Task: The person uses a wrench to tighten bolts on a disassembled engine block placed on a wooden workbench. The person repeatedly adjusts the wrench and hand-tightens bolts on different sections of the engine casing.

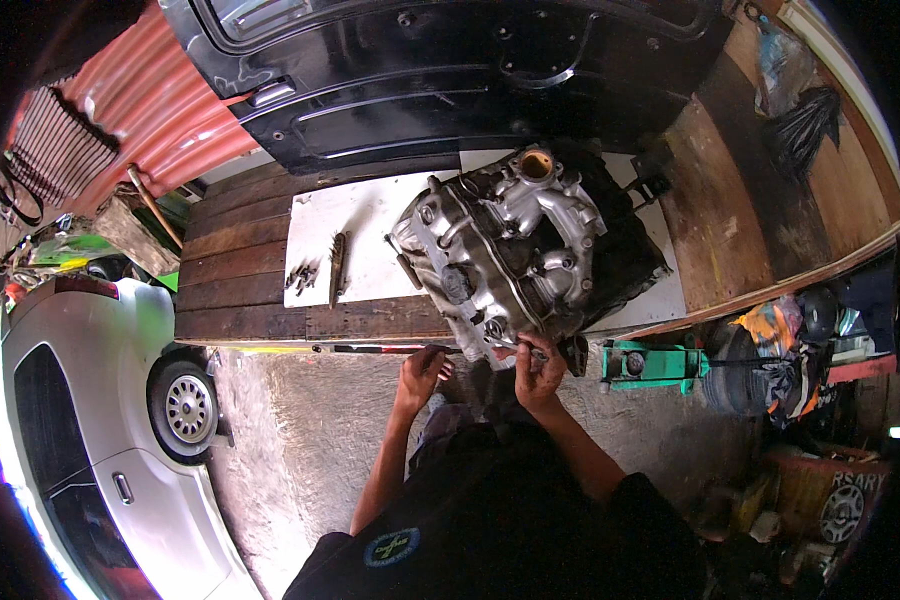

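Note:
A silver engine cylinder head with its cover and intake manifold [490, 260] rests on a white board [365, 205] on the wooden bench. My right hand [540, 372] is at its near end, with fingers pinched together against the metal edge. Whatever lies between those fingertips is too small to make out. Just left of it, my left hand [425, 380] is at the bench's front edge, fingers curled inward. Its grip is partly hidden, so I cannot name what it holds. Several small dark bolts [301, 277] and a slim dark metal piece [338, 268] lie on the board to the left.
Behind the bench [235, 250] leans a large black vehicle panel [420, 75]. A white car [100, 400] stands at the left. Right of my hands, a green floor jack [650, 366] sits beside piled items. Black plastic bags [808, 128] hang at the far right.

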### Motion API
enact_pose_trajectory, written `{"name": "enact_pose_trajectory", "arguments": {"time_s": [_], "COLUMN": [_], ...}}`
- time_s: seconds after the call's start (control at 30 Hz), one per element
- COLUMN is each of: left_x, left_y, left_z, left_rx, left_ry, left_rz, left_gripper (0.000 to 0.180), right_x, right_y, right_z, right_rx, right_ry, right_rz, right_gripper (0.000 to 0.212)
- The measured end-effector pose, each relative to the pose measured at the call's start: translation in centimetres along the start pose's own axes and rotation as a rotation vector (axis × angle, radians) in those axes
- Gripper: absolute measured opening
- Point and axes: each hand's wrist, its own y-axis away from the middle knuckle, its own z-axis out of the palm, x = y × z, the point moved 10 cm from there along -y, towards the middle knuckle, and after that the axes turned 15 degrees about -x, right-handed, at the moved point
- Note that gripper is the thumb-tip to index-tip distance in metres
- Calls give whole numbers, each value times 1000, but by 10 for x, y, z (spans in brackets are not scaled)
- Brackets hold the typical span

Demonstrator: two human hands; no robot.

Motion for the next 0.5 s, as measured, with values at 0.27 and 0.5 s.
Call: {"name": "enact_pose_trajectory", "arguments": {"time_s": [0.27,0.5], "left_x": [1,-9], "left_y": [-3,4], "left_z": [6,-1], "left_rx": [-40,-12], "left_ry": [39,7], "left_rz": [12,-22], "left_gripper": [27,26], "right_x": [-32,-32], "right_y": [-10,3], "right_z": [7,20], "right_rx": [-77,-187], "right_ry": [11,31], "right_rz": [-117,-104], "right_gripper": [14,17]}}
